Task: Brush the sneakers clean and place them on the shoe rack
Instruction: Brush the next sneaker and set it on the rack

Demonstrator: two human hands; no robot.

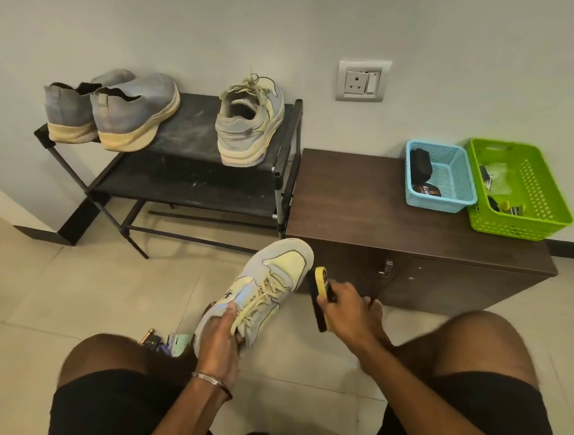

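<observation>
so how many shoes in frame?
4. Two grey slip-on shoes on the left of the shoe rack top, one laced sneaker at its right end, one sneaker in the left hand.

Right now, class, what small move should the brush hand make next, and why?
Probably bring the brush in the right hand leftward onto the sneaker that the left hand holds: the bristles seem just off its side, and its mate already sits on the rack.

Dark wooden cabinet (417, 207) against the wall, blue basket (452, 192) and green basket (535, 188) side by side on it, wall socket (363, 80) above, tiled floor (49, 294)
</observation>
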